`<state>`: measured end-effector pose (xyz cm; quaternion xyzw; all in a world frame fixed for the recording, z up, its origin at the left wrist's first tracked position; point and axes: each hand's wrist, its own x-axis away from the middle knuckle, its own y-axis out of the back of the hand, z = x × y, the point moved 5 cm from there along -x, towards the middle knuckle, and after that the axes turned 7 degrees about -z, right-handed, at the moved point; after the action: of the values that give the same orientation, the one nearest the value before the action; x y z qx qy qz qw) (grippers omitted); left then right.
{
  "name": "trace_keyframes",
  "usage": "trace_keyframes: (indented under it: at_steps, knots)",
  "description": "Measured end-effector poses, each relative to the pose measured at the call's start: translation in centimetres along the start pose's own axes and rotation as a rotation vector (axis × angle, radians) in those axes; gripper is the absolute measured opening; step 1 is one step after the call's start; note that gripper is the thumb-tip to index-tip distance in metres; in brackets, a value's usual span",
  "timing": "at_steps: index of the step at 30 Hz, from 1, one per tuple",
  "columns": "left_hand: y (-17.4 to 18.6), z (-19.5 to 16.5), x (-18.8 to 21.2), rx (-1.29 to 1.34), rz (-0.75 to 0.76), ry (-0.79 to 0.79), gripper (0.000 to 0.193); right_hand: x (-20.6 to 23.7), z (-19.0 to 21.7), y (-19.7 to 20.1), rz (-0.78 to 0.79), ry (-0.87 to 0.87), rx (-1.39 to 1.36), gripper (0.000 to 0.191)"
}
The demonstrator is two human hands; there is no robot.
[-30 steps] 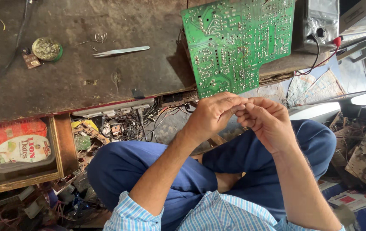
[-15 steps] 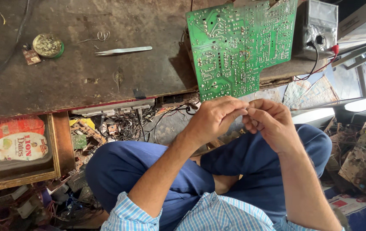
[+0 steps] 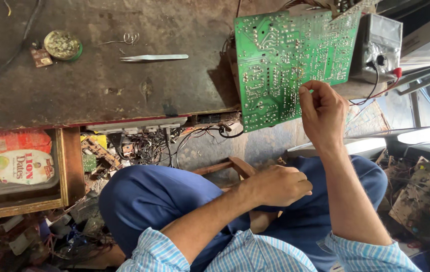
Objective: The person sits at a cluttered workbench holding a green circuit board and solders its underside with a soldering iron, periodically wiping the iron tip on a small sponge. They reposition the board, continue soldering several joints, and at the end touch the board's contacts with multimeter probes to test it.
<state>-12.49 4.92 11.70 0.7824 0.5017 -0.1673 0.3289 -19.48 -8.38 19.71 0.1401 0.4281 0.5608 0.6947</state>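
Now my hands have come apart: my right hand pinches something tiny at the green board, up at one o'clock. My left hand rests curled on my lap.

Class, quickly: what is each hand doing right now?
Left hand: closed in a loose fist over the lap; contents cannot be told.
Right hand: fingers pinched, at the green printed circuit board.
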Motion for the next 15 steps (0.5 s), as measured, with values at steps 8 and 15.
trace_keyframes:
  at_steps: [8, 15]
  knots:
    - [-0.2, 0.6, 0.1, -0.027, -0.034, -0.006, 0.019, 0.0, -0.3, -0.8, -0.001, 0.017, -0.007, 0.012]
    - [0.2, 0.6, 0.1, -0.026, -0.071, -0.048, 0.013, 0.0, -0.5, -1.2, -0.004, -0.03, -0.01, 0.01]
